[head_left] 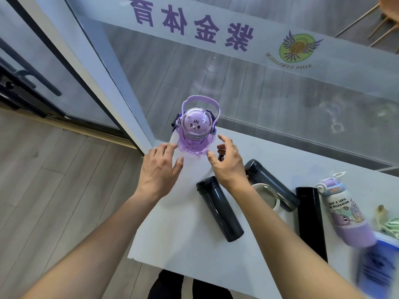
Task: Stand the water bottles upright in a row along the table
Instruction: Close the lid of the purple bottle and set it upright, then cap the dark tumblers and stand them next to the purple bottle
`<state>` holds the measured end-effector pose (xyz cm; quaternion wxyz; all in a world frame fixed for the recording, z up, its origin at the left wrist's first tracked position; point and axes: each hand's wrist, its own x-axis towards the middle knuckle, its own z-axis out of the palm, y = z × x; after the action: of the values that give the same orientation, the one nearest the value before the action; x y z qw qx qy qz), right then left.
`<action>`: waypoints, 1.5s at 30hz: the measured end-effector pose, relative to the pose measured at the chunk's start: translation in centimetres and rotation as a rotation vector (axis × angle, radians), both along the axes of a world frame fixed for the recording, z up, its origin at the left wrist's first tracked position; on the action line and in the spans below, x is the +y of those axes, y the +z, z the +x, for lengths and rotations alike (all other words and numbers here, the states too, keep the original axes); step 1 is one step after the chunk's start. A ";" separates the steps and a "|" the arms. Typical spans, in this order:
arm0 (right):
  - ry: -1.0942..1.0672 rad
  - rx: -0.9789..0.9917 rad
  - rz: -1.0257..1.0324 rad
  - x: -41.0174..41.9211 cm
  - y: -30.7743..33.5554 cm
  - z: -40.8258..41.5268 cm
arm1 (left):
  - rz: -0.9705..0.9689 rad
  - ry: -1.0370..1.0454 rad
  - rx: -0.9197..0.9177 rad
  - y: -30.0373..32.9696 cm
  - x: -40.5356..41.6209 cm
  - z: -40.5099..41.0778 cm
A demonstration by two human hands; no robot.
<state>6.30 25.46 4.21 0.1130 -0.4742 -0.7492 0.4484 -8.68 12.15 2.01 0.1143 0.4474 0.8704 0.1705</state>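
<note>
A clear purple bottle (195, 128) with a domed bear lid and a carry handle stands upright at the far left corner of the white table (172, 234). My left hand (159, 167) and my right hand (226, 162) hover open on either side of its base, just apart from it, holding nothing. Three dark flasks lie on their sides: one (220, 209) in the middle, one (272, 185) behind my right wrist, and a black one (311, 223) further right. A lilac cartoon-printed bottle (345, 214) also lies flat at the right.
A glass wall with purple lettering runs along the table's far edge. A round cream lid (268, 196) lies by the flasks. A blue object (377, 266) and a green cord (390, 227) sit at the right edge. Wooden floor lies to the left.
</note>
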 end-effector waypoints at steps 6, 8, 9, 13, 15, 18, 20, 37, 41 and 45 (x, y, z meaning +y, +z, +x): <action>0.162 -0.304 0.111 -3.3 -2.4 1.1 | -0.095 -0.099 0.100 -0.8 -4.5 3.4; 0.220 -0.519 0.191 -4.1 -3.4 1.1 | -0.106 -0.114 0.098 -1.1 -5.7 4.4; 0.239 -0.600 0.210 -4.5 -3.7 1.0 | -0.107 -0.119 0.098 -1.0 -6.3 4.8; 0.276 -0.757 0.150 -5.2 -5.1 0.6 | -0.104 -0.137 0.112 -0.5 -8.4 5.9; 0.267 -0.745 0.109 -5.4 -5.5 0.5 | -0.107 -0.143 0.121 -0.2 -9.5 6.3; 0.236 -0.680 0.097 -6.0 -5.0 0.7 | -0.115 -0.154 0.113 0.1 -11.0 6.7; 0.199 -0.613 0.116 -6.5 -4.1 1.0 | -0.117 -0.162 0.104 0.4 -11.8 6.8; -0.009 -0.200 0.196 -2.6 3.8 4.0 | 0.000 -0.199 0.049 3.3 -8.7 6.5; -0.002 -0.129 0.216 1.4 3.7 3.8 | 0.024 -0.143 0.068 3.3 -7.1 6.6; 0.009 -0.098 0.225 5.1 3.0 3.3 | -0.003 -0.087 0.077 3.3 -5.6 7.1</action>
<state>9.61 30.59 7.26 0.1267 -0.4765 -0.8014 0.3385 -1.60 6.52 5.34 0.0889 0.4911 0.8540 0.1468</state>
